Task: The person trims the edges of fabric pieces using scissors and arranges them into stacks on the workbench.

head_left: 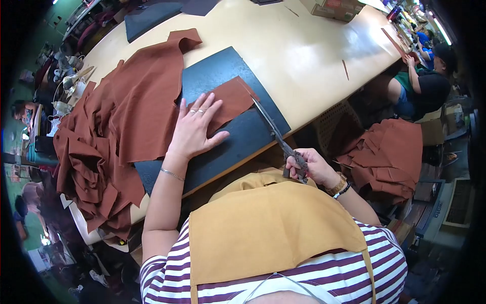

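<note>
My left hand [196, 124] lies with fingers spread on a narrow piece of rust-brown fabric [234, 99], pressing it to a dark blue-black board [217, 66]. In my right hand [315, 164] are large fabric scissors [277, 133] with wrapped handles, held near the table's front edge. Their long blades point up and left, and the tips meet the right edge of the fabric piece. Whether the blades are fully closed I cannot tell. A big crumpled heap of the same brown fabric [147, 96] spreads left of my left hand, partly over the board.
The pale table [304, 55] curves away to the back, with another dark board [152, 21] and a cardboard box [331, 7] on it. More brown fabric [387, 157] is piled at lower right. A seated person [428, 83] works at the table's right side.
</note>
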A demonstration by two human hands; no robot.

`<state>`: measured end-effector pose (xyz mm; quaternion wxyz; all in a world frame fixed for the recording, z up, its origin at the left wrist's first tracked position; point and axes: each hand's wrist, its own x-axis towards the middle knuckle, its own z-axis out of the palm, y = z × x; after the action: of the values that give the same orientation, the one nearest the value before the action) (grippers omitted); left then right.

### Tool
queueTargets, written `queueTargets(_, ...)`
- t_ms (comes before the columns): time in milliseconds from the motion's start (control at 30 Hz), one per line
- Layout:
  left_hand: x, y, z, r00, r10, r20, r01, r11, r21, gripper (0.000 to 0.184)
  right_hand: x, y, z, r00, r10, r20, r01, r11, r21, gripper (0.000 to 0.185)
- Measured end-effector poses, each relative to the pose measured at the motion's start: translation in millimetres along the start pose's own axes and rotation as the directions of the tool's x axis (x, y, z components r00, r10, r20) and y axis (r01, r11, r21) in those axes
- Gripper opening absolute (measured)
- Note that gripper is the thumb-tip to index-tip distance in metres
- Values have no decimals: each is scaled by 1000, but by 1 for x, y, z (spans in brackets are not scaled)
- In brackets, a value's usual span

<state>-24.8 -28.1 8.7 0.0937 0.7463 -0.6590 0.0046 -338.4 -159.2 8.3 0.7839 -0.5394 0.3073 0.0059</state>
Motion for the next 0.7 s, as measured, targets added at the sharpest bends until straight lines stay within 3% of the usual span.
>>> queueTargets(267, -1, 1, 2, 997, 62, 43, -60, 996, -61, 76, 17, -10, 6, 999, -19, -46, 17, 999, -38, 34)
queueTargets(700, 0, 0, 1, 992, 91, 92, -77, 986, -145, 82, 12, 1, 3, 998, -39, -42, 38, 999, -17, 30)
